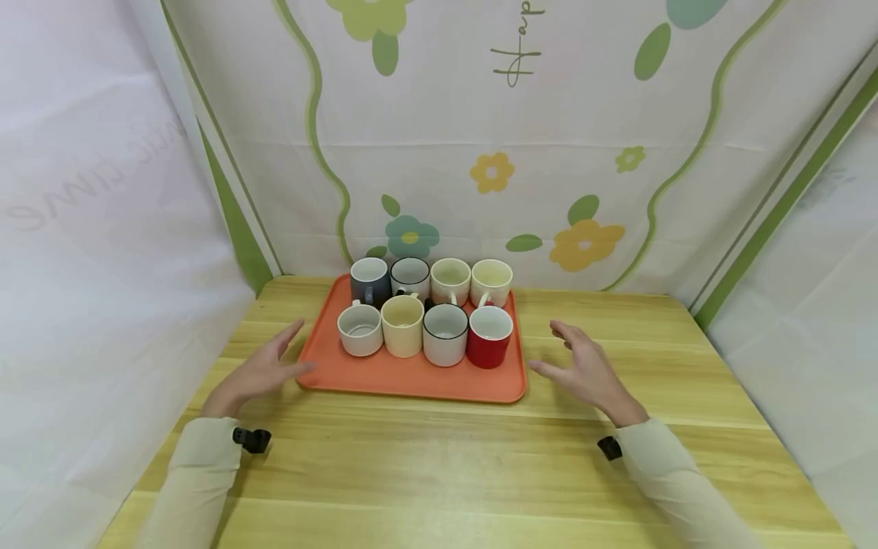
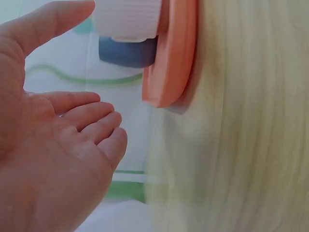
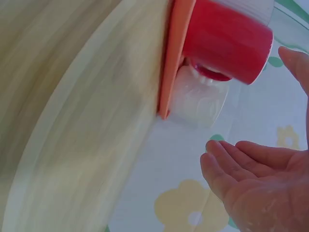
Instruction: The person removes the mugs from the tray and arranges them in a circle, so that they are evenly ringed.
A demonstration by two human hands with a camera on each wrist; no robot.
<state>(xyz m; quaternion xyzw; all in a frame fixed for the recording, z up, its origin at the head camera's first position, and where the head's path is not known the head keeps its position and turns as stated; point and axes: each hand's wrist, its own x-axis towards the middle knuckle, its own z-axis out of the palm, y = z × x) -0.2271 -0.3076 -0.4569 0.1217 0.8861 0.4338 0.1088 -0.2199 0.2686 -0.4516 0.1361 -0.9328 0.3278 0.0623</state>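
An orange tray (image 1: pixel 411 383) lies on the wooden table, carrying several mugs in two rows. In its front row stand a low white cup (image 1: pixel 360 341), a cream mug (image 1: pixel 403 335), a white mug with a dark rim (image 1: pixel 446 343) and a red mug (image 1: pixel 488 347). Behind them is a dark blue mug (image 1: pixel 363 288) among paler ones. At the tray's left side my left hand (image 1: pixel 259 371) is held with fingers and thumb spread, holding nothing. My right hand (image 1: pixel 586 371) is off the tray's right side, thumb apart from the fingers, also holding nothing.
A patterned cloth (image 1: pixel 439 114) with flowers hangs behind the table, and white cloth sides (image 1: pixel 103 267) rise at left and right. Wooden tabletop (image 1: pixel 425 473) extends in front of the tray. Each wrist wears a small black device.
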